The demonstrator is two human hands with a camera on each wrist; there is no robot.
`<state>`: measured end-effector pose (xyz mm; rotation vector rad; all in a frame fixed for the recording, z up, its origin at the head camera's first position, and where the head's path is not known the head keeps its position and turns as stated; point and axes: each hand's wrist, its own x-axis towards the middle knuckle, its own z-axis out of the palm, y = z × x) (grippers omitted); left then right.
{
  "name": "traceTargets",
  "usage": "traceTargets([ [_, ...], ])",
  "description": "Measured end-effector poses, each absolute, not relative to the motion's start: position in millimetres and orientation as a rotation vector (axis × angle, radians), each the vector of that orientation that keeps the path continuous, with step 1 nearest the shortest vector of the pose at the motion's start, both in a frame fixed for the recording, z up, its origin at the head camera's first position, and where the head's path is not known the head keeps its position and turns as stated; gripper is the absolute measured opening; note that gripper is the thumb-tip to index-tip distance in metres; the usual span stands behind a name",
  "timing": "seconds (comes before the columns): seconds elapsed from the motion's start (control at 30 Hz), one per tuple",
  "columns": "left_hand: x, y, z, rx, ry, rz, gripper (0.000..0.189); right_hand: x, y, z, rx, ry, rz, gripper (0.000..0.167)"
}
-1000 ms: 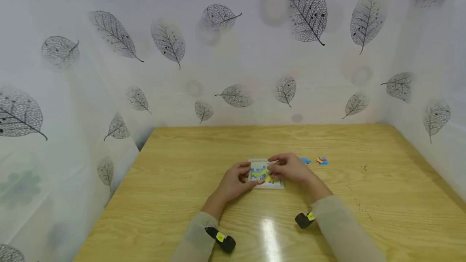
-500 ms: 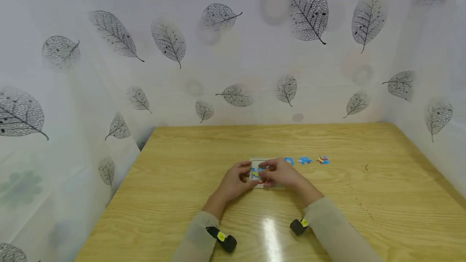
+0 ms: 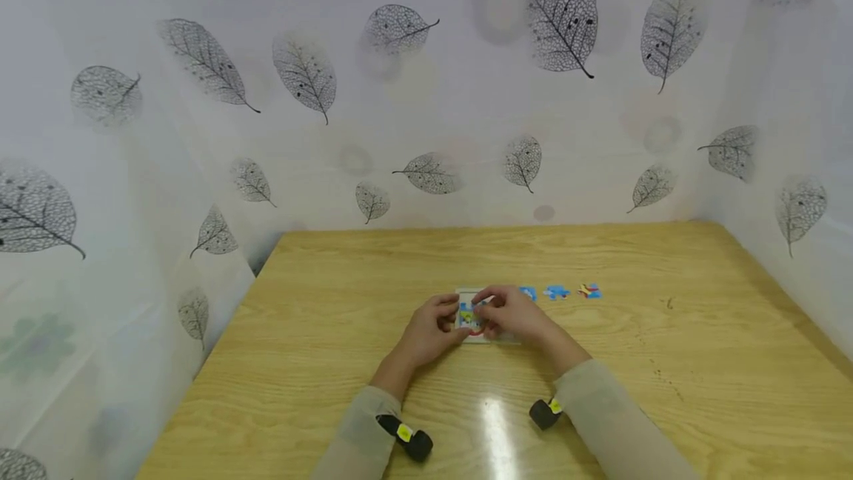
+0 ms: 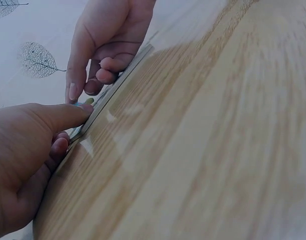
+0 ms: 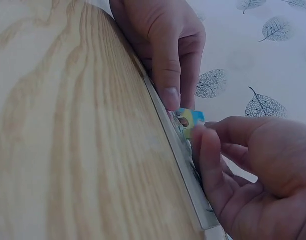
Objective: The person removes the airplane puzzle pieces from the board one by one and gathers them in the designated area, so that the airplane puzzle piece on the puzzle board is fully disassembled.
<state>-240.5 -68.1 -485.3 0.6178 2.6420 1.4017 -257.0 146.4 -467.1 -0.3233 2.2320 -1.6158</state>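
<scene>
A small pale puzzle frame [image 5: 188, 180] lies on the table with a partly assembled picture in blue, yellow and red inside it. My left hand [image 3: 429, 333] grips its left side, thumb at the near edge and fingers at the far corner. Over the picture, my right hand [image 3: 518, 315] pinches a blue-and-yellow jigsaw piece [image 5: 197, 116] between thumb and forefinger. That piece stands tilted up from the frame, close to the left thumb in the right wrist view. The right hand covers much of the picture in the head view.
Three loose jigsaw pieces sit in a row right of the frame: a blue one [image 3: 528, 292], another mostly blue one [image 3: 556, 292] and a yellow-red-blue one [image 3: 589, 291]. The wooden table [image 3: 333, 265] meets a leaf-patterned curtain [image 3: 426, 95] behind and at both sides.
My right hand has moved left across the frame, uncovering the nearest loose blue piece, and has then stayed nearly still. The left hand keeps its grip on the frame.
</scene>
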Motion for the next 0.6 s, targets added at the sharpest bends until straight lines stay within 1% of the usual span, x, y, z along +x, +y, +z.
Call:
traceTargets([
  [0.1, -241.0, -68.4, -485.5, 0.619, 2.644, 1.407, 0.053, -257.2, 144.3, -464.9, -0.293, 2.290, -1.618, 0.020],
  [0.2, -241.7, -68.3, -485.0, 0.614, 2.640, 1.411, 0.054, -257.7, 144.1, -462.3, -0.294, 2.298, -1.626, 0.017],
  [0.6, -240.2, -66.7, -485.5, 0.563, 2.613, 1.431, 0.055, -258.2, 151.6, -460.6, -0.270, 2.156, -1.705, 0.026],
])
